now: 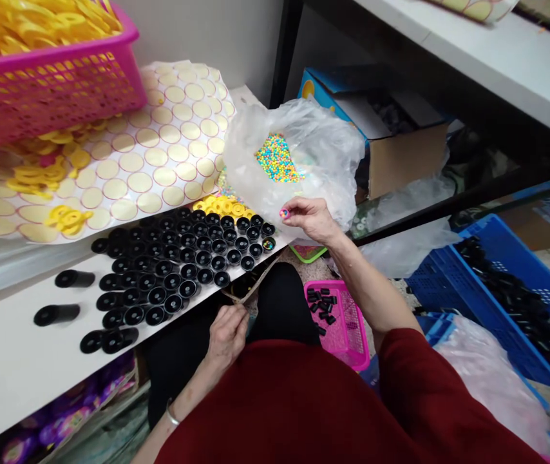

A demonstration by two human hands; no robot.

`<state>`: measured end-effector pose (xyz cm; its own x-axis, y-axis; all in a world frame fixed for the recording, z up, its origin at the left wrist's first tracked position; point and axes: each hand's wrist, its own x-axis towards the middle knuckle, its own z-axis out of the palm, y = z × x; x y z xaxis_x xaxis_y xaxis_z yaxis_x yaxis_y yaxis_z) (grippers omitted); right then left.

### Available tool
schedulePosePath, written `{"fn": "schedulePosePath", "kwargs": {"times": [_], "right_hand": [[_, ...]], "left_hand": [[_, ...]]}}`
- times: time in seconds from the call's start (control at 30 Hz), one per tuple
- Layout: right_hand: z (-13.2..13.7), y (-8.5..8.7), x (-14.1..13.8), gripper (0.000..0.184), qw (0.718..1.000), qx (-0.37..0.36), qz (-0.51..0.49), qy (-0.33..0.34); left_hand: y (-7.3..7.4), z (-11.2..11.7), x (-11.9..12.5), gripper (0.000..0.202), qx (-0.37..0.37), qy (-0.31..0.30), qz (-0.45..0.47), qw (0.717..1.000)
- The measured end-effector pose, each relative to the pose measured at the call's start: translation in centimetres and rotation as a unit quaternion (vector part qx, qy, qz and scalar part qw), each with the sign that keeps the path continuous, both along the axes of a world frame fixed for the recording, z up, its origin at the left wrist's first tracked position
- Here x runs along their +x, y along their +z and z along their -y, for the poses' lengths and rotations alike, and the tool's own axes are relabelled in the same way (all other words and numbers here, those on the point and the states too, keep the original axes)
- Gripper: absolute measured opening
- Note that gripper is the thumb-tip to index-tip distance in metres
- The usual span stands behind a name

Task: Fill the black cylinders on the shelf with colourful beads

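My right hand [311, 218] pinches a small pink cup [284, 213] with coloured beads in it, just in front of the open plastic bag. Inside that clear bag [246, 138] lies a heap of small coloured beads [277, 158]. Below and left of the cup, many black cylindrical tubes [188, 256] stand close together with their open ends up. The tube nearest my right hand [268, 244] shows coloured beads inside. My left hand [228, 328] rests closed over my lap, by the table edge; its curled fingers hide whatever they may hold.
Yellow ring-like plastic pieces [224, 206] lie behind the tubes. A pink basket [111, 77] of yellow parts sits on a sticker sheet [163, 151]. Below are a pink basket [359, 335] and a blue crate [478, 283] with black parts. A shelf [487, 58] overhangs the right.
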<state>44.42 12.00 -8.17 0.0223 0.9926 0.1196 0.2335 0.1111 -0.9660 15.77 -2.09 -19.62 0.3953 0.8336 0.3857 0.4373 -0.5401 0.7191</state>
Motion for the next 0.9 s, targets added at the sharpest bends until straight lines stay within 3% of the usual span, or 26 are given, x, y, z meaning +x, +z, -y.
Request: {"fn": "schedulePosePath", "kwargs": {"times": [0.07,0.13,0.3,0.5,0.63,0.7,0.77,0.9], "right_hand": [[0.5,-0.2,-0.4,0.008,0.992,0.048,0.111,0.031],[0.7,-0.4,-0.6,0.012,0.967,0.089,0.233,0.057],[1.1,-0.5,-1.1,0.027,0.861,0.123,0.484,0.097],[1.3,-0.7,-2.0,0.027,0.766,0.161,0.614,0.105],[1.3,-0.4,-2.6,0.023,0.726,0.198,0.648,0.117],[1.4,-0.2,-2.6,0.023,0.731,0.209,0.640,0.112],[1.5,-0.3,-2.4,0.023,0.765,0.203,0.606,0.077],[2.3,-0.8,-2.0,0.019,0.892,0.157,0.419,-0.061]], "left_hand": [[0.1,0.0,0.1,0.013,0.007,-0.001,0.007,1.000],[0.2,0.0,0.1,0.013,0.010,-0.004,0.012,1.000],[0.4,0.0,0.0,0.013,0.007,-0.001,0.009,1.000],[0.4,-0.1,-0.1,0.013,0.009,0.001,0.013,1.000],[0.4,-0.1,-0.1,0.013,0.005,-0.001,0.010,1.000],[0.4,-0.1,-0.1,0.013,0.010,0.003,0.015,1.000],[0.4,-0.1,-0.1,0.013,0.010,0.008,0.018,1.000],[0.4,-0.3,-0.2,0.013,0.009,0.009,0.020,1.000]]}}
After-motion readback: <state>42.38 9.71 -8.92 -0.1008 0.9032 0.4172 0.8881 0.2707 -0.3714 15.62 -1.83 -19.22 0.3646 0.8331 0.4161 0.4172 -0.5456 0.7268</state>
